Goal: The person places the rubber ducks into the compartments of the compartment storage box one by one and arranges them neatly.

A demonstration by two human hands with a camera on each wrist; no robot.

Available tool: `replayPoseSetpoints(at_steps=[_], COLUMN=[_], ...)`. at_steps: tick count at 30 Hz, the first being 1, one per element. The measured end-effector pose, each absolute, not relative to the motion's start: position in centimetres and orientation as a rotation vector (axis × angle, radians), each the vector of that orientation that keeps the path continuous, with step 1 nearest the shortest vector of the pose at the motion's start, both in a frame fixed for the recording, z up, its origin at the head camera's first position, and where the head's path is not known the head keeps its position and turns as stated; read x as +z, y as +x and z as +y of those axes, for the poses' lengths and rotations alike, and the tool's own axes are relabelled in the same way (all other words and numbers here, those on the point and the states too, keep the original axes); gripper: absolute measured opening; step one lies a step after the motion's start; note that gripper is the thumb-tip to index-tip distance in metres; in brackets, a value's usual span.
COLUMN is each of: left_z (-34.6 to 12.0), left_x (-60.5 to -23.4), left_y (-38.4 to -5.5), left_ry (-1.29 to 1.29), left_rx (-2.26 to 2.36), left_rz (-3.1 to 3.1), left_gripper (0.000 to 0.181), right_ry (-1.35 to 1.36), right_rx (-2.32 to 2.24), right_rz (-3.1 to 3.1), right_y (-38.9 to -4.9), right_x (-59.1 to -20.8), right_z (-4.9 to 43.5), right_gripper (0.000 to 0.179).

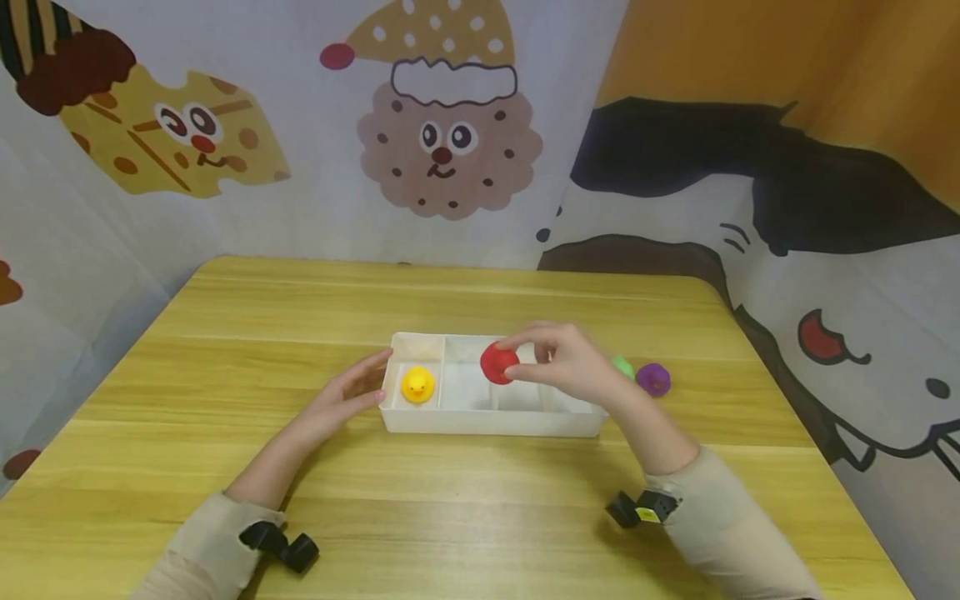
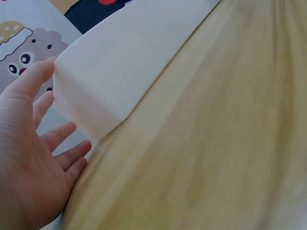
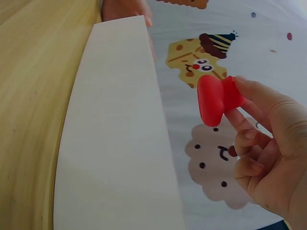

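Note:
My right hand (image 1: 566, 358) pinches a small red toy (image 1: 495, 363) between thumb and fingertips, held over the middle of the white divided tray (image 1: 491, 423). In the right wrist view the red toy (image 3: 211, 99) shows a wide rounded end and a narrower neck, gripped at the neck. A yellow rubber duck (image 1: 417, 384) sits in the tray's left compartment. My left hand (image 1: 341, 396) rests against the tray's left end, its fingers loosely spread; in the left wrist view a fingertip touches the white corner (image 2: 56, 64).
Right of the tray on the wooden table (image 1: 465, 508) lie a purple toy (image 1: 654, 379) with a round rim and a light green toy (image 1: 622, 365), partly hidden behind the right hand. A printed cartoon curtain (image 1: 300, 217) hangs along the table's far edge.

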State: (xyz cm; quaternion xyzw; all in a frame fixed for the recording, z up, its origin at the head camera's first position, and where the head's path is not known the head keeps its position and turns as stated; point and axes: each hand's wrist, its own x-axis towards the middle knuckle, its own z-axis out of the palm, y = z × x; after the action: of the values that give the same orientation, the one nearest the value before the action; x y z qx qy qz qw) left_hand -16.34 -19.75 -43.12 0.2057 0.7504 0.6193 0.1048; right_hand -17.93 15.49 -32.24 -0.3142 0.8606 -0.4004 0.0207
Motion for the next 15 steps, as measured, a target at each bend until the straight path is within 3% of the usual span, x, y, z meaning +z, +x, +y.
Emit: replayPoseSetpoints(at_steps=[15], left_z=[-19.9], left_x=[-43.5], left_y=[-16.5], left_ry=[0.594], left_rx=[1.826], left_rz=[2.22], left_gripper=[0.06], right_ry=[-0.97], right_rx=[-1.143], right_rz=[2.588], right_y=[-20.4], right_x=[-34.5], right_z=[12.5], right_gripper=[0.029])
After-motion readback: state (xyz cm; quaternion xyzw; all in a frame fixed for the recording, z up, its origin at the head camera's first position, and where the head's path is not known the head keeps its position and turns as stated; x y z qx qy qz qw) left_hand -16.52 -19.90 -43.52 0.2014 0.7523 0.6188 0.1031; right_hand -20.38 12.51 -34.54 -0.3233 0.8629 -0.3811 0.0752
